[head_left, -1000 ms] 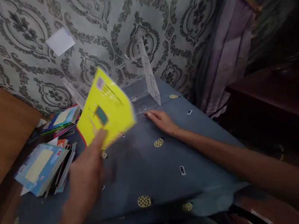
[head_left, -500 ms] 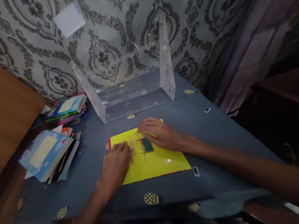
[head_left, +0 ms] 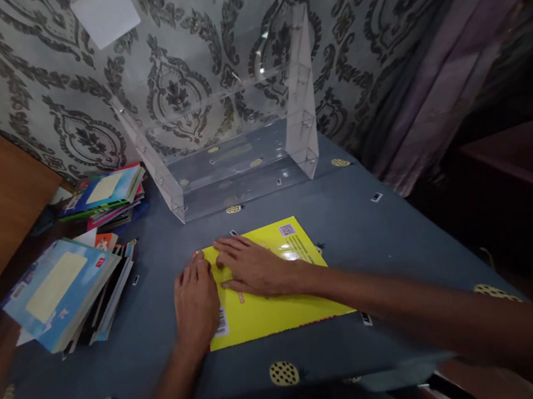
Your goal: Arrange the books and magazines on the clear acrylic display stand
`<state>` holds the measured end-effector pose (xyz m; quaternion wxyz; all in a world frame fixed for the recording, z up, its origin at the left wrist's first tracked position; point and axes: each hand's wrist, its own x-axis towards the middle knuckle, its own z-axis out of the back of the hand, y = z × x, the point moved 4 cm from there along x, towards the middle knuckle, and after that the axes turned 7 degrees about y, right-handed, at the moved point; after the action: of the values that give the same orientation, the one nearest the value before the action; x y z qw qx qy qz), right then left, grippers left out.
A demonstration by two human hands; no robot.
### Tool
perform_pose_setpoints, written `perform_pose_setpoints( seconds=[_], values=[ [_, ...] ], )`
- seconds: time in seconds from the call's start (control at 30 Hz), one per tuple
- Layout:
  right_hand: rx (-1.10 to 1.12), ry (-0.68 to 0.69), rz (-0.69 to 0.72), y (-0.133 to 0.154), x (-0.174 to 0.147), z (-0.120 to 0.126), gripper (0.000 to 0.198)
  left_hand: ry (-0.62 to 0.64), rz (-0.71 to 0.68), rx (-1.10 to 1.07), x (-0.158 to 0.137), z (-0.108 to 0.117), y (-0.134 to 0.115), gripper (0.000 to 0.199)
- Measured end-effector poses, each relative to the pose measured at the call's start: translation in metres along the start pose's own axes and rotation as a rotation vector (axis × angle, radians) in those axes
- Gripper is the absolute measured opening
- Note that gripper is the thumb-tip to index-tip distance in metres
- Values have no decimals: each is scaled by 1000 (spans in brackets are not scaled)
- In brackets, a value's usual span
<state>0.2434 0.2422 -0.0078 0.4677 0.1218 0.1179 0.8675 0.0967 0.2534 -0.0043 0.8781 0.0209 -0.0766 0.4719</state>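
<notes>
Right hand (head_left: 254,269) has slid leftward, spread beside the flat left hand (head_left: 196,304) on yellow book (head_left: 279,313) with QR code (head_left: 286,230) and barcode (head_left: 222,322).

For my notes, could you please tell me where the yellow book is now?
In the head view, the yellow book lies lower centre on the tablecloth, beneath the right hand and in front of the clear stand.

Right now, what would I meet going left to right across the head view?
Nearer book stack, left hand at the left edge of the yellow book, right hand on that book, purple curtain.
</notes>
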Motion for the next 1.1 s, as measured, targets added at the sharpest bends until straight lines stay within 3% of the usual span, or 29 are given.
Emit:
perform_pose_setpoints(
  seconds=[0.17, 0.33, 0.6, 0.93, 1.1],
  values=[
    [-22, 5, -181, -34, -42, 4, 75, 12, 15, 31, 2, 1, -2, 31],
    [-94, -11, -306, -63, -84, 5, 84, 16, 21, 22, 2, 0, 0, 35],
    [-136, -64, -341, -71, -103, 7, 83, 59, 6, 87, 3, 2, -4, 33],
    [19, -71, -283, -79, -105, 20, 69, 68, 5, 114, 4, 7, -7, 32],
    [65, -131, -273, -85, -107, 21, 57, 109, -147, 61, 10, -1, -45, 34]
  ],
)
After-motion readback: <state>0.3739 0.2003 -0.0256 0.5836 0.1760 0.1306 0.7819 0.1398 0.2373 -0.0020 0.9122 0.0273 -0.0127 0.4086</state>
